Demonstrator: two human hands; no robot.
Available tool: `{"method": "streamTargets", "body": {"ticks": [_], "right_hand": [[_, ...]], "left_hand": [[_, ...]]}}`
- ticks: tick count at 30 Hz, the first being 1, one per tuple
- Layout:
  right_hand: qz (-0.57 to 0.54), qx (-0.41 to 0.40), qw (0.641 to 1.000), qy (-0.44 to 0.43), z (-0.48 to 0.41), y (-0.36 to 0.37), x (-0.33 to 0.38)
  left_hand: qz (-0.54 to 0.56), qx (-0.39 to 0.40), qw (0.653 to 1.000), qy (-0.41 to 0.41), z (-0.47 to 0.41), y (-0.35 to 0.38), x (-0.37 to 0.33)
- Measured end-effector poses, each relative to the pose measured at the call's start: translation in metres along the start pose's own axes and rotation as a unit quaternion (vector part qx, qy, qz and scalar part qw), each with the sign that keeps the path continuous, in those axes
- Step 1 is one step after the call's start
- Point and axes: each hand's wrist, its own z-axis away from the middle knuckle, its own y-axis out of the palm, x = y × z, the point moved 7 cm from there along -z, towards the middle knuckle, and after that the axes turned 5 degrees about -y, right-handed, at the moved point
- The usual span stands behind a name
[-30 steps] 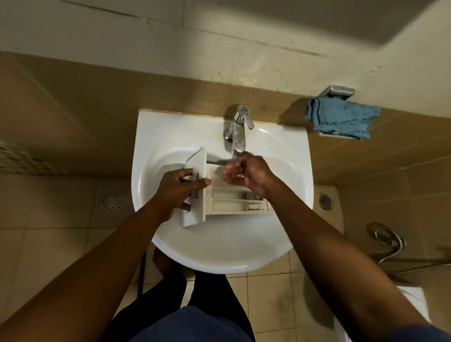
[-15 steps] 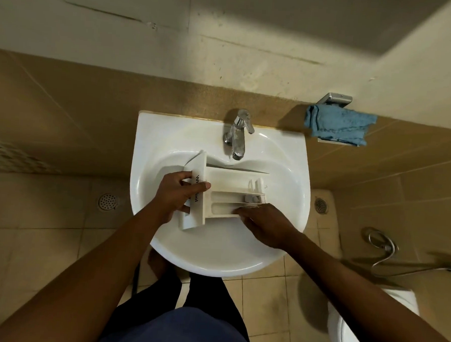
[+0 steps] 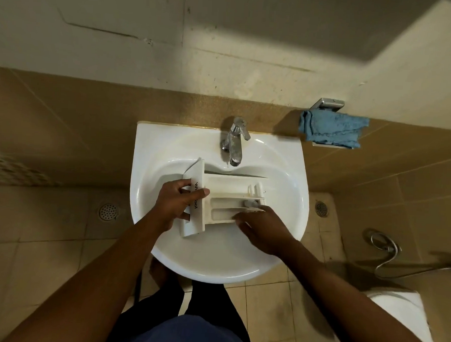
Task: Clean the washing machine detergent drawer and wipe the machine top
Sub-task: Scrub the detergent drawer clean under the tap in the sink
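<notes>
I saw the left hand (image 3: pixel 174 204) gripping the drawer (image 3: pixel 228 189) by its front panel: the thumb lay across the panel's face and the fingers curled round behind it. Black lettering ran down that face. "Wh" showed above the thumb and "ool" below it, with the middle letters hidden under the thumb.

The drawer was off-white moulded plastic, a long box split into channels, and it looked grimy along the inner walls. It stretched away from the grip toward the right hand (image 3: pixel 264 231), lying across the bowl of the sink (image 3: pixel 214 264). At its end farthest from the grip stood small raised plastic fittings.

The right hand lay at the drawer's near wall, with the fingers pointing back toward the grip. I could not tell whether it pinched the wall or merely rested against it.

The sink was glossy white ceramic, rounded at the front. Beyond the grip, the chrome tap (image 3: pixel 233 142) looked spotted and dull, its spout ending over the bowl just behind the drawer.

Well off past the right hand, a crumpled blue cloth (image 3: pixel 333 129) of fuzzy weave sat on a small wall holder (image 3: pixel 327 104) of brushed metal. The wall tiles were matt tan.
</notes>
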Motion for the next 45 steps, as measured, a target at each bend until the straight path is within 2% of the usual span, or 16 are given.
{"method": "streamTargets", "body": {"ticks": [8, 12, 14, 16, 18, 21, 23, 25, 26, 28, 30, 32, 35, 39, 41, 45], "right_hand": [[0.004, -0.023, 1.000, -0.018, -0.008, 0.009, 0.039], [-0.056, -0.042, 0.986, 0.151, -0.026, -0.029, -0.020], [-0.304, -0.168, 0.903, 0.251, -0.051, -0.045, -0.033], [-0.579, -0.207, 0.713, 0.337, -0.084, -0.032, -0.039], [-0.727, -0.152, 0.579, 0.337, -0.119, -0.022, -0.028], [-0.821, -0.100, 0.471, 0.306, -0.148, -0.018, -0.010], [-0.831, -0.101, 0.449, 0.311, -0.153, -0.013, -0.011], [-0.818, -0.088, 0.476, 0.309, -0.147, -0.012, -0.014], [-0.788, -0.068, 0.525, 0.316, -0.139, -0.006, -0.017], [-0.653, -0.014, 0.687, 0.319, -0.119, 0.010, -0.025], [-0.434, 0.018, 0.871, 0.227, -0.106, 0.018, -0.026], [-0.268, 0.040, 0.959, 0.085, -0.092, 0.022, -0.021], [-0.098, 0.056, 0.993, 0.021, -0.060, 0.012, -0.055], [0.032, 0.101, 0.994, -0.001, -0.055, 0.007, -0.064], [0.092, 0.056, 0.994, -0.002, -0.072, 0.000, -0.039], [-0.087, -0.021, 0.995, 0.032, -0.090, -0.002, 0.012]], "left_hand": [[-0.004, -0.001, 1.000, -0.001, -0.001, -0.001, 0.000], [-0.001, -0.002, 1.000, -0.004, -0.001, -0.001, 0.001], [-0.004, 0.001, 1.000, -0.007, 0.001, 0.000, 0.000], [-0.006, 0.004, 1.000, -0.007, 0.003, 0.001, -0.003], [-0.008, 0.005, 1.000, -0.006, 0.004, 0.000, -0.004], [-0.006, -0.001, 1.000, -0.011, 0.004, -0.001, -0.003], [-0.008, -0.002, 1.000, -0.010, 0.003, -0.001, -0.003], [-0.006, -0.004, 1.000, -0.009, 0.003, -0.002, -0.003], [-0.003, -0.004, 1.000, -0.009, 0.002, -0.002, -0.002], [-0.007, -0.007, 1.000, -0.005, 0.002, -0.001, -0.003], [-0.011, -0.011, 1.000, 0.000, 0.001, -0.001, -0.003], [-0.012, -0.013, 1.000, 0.003, 0.001, -0.001, -0.004], [-0.008, -0.008, 1.000, 0.004, 0.001, -0.002, -0.005], [-0.007, -0.005, 1.000, 0.007, 0.002, -0.001, -0.005], [-0.009, -0.005, 1.000, 0.006, 0.002, 0.000, -0.006], [-0.006, -0.002, 1.000, 0.008, 0.003, 0.003, -0.008]]}}
